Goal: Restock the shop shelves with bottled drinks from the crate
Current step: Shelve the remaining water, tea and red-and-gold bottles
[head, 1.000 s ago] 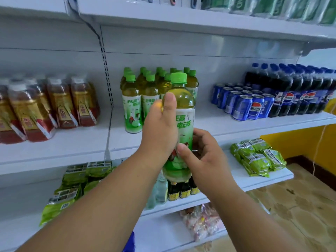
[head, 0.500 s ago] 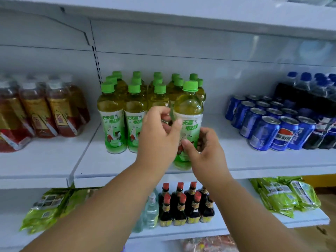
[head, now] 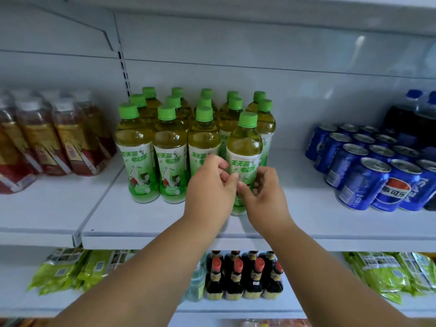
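Both hands are at a clear plastic bottle of yellow-green tea with a green screw cap, which stands upright on the white metal shelf, just in front and to the right of a block of matching green-capped bottles. The left hand curls its fingers against the bottle's left side, and the right hand pinches the lower label from the right; the thumbs almost meet in front.

To the left sit squarish plastic bottles of reddish-brown drink with pale lids. To the right, glossy blue metal cans stand packed in rows, with dark cola bottles with blue caps behind them.

On the shelf below stand small dark glass bottles with red caps, flanked by crinkly green foil packets.
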`<state>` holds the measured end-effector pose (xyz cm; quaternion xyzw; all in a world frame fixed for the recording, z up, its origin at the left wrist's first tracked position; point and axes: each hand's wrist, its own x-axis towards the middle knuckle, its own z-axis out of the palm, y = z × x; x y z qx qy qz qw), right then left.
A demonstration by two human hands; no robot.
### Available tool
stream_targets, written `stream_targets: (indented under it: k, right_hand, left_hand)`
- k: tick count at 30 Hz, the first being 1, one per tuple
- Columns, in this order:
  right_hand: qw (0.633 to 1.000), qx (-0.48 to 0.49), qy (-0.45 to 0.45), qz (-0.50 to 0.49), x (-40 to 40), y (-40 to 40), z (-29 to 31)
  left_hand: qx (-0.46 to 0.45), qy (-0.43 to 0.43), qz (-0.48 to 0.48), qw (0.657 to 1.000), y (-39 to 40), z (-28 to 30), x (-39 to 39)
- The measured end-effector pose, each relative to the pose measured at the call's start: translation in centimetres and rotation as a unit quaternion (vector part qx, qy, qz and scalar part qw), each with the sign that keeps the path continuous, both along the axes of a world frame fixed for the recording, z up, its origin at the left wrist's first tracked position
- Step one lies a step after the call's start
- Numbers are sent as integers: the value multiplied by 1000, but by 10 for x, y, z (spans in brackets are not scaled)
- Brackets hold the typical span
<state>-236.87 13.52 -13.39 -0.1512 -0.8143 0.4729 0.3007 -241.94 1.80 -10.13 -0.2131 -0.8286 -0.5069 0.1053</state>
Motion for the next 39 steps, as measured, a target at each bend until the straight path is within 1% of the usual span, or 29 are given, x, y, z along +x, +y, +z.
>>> stream_targets:
  k: [5,8,12,18,23,39]
  right_hand:
    - [999,1,-9,35,-10,11,-3]
    - [999,48,-18,18,-17,18,-2]
    - [999,31,-32,22,-23,23,-2]
    - [997,67,-39,27,-33,29,2]
    - [996,78,-35,22,-35,30,1]
    - [997,68,-23,37,-29,32,1]
  left_hand:
    - [-3,9,20,1000,6,-7,-4]
    - [-17,16,28,999,8,-6,-8]
    - [-40,25,33,998,11,-4,-10]
    - [-48,17,15,999,13,-2,-9]
    - [-52,10,15,998,13,-3,-10]
    - [-49,10,12,999,14,-9,-9]
